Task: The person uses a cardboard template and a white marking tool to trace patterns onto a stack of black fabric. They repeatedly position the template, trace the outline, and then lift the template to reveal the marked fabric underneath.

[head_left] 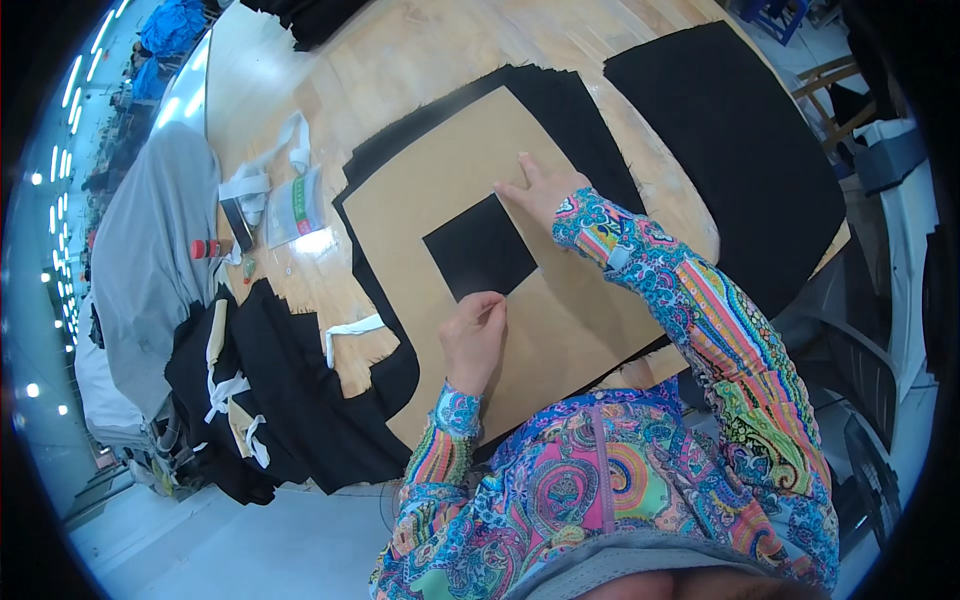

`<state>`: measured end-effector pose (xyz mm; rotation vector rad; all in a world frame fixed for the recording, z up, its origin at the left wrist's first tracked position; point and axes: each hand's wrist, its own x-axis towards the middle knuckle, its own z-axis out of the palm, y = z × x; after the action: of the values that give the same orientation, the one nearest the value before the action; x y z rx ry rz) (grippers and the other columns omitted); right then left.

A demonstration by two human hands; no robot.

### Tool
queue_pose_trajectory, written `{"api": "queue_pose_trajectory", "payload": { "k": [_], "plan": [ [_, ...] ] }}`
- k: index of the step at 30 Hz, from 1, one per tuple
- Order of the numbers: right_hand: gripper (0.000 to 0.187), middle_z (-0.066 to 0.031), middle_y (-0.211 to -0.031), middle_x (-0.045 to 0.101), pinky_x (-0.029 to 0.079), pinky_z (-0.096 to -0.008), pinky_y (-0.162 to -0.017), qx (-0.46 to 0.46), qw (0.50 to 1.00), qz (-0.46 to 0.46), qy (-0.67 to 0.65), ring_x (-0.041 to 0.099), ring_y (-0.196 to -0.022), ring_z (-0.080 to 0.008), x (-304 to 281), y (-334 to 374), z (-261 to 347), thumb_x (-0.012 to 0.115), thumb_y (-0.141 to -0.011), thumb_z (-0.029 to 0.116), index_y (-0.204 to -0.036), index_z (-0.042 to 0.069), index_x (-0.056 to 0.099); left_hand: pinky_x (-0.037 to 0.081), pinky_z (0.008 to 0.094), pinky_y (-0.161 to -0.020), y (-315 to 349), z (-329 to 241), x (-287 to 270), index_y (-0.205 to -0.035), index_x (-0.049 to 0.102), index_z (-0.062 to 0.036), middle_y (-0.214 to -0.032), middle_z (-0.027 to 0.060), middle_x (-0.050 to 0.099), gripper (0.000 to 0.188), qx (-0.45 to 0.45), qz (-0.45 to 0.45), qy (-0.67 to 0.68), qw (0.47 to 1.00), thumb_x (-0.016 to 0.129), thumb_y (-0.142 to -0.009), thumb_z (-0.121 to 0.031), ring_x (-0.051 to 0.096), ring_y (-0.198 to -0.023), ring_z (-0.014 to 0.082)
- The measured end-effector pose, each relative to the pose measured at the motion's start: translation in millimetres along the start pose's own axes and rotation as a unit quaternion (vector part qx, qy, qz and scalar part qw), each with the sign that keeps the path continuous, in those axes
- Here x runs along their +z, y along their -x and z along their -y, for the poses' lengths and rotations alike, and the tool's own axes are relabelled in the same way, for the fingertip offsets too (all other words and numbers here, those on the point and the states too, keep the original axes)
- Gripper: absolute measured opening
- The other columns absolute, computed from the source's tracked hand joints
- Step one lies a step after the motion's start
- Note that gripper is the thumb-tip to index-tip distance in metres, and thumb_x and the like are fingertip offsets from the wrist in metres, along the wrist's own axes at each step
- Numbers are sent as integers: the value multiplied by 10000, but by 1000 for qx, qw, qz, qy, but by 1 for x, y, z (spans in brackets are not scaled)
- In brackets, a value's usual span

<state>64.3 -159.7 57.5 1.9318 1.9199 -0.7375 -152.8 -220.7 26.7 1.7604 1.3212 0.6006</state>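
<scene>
A large brown card template (400, 210) lies flat on black fabric (555, 95), which sticks out past its far and side edges. Through a square opening in the middle of the card, the black cloth (480, 245) shows. My left hand (472, 340) rests at the near edge of this opening, thumb and fingertips pinched together; whatever they may hold is too small to make out. Beside the opening's far right corner, my right hand (542, 192) lies on the card with its fingers spread, holding nothing.
Another black fabric panel (730, 160) lies at the right of the wooden table (420, 50). At the left are crumpled black cloth (285, 390), white strips (290, 140), a clear plastic packet (296, 208) and a small red-capped item (205, 248). Grey cloth (160, 260) drapes beyond.
</scene>
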Motion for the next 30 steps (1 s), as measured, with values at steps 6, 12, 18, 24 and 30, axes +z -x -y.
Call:
{"api": "queue_pose_trajectory", "payload": {
  "k": [6,12,18,24,30],
  "plan": [
    [1181,-190,-1499,140,520,-371,-814,-5,1000,0,-8,587,-1081,-296,0,-1,-1,841,-477,36,-1433,329,213,511,259,-662,3,2,-5,-856,665,-13,-784,82,670,90,-1,-8,-6,1000,644,-798,-78,656,-725,160],
    [1169,-195,-1499,134,517,-375,-820,-8,1000,6,-8,588,-1079,-294,-3,2,-1,840,-491,45,-1434,329,211,510,268,-671,-9,0,-7,-857,656,-18,-802,91,673,102,-18,-21,35,999,654,-803,-105,663,-747,162],
    [1110,-201,-1497,138,525,-370,-801,-7,1000,-18,6,600,-1061,-286,6,-5,-3,813,-533,56,-1432,330,221,496,251,-653,-92,-10,13,-861,648,-4,-806,80,678,123,5,-44,136,990,652,-823,-121,645,-742,118],
    [769,-201,-1496,145,532,-366,-778,-2,999,-32,-3,628,-1010,-271,9,-6,-1,615,-785,107,-1423,332,249,497,261,-643,-119,-4,32,-882,661,-5,-778,107,692,163,25,-69,83,994,655,-818,-154,651,-699,136],
    [625,-196,-1499,137,535,-375,-767,-7,1000,-21,-9,627,-1011,-276,5,-4,0,495,-869,136,-1416,337,269,494,269,-626,-118,-11,31,-875,674,-10,-751,122,692,182,39,-80,23,996,648,-807,-176,663,-681,152]
  ]
}}
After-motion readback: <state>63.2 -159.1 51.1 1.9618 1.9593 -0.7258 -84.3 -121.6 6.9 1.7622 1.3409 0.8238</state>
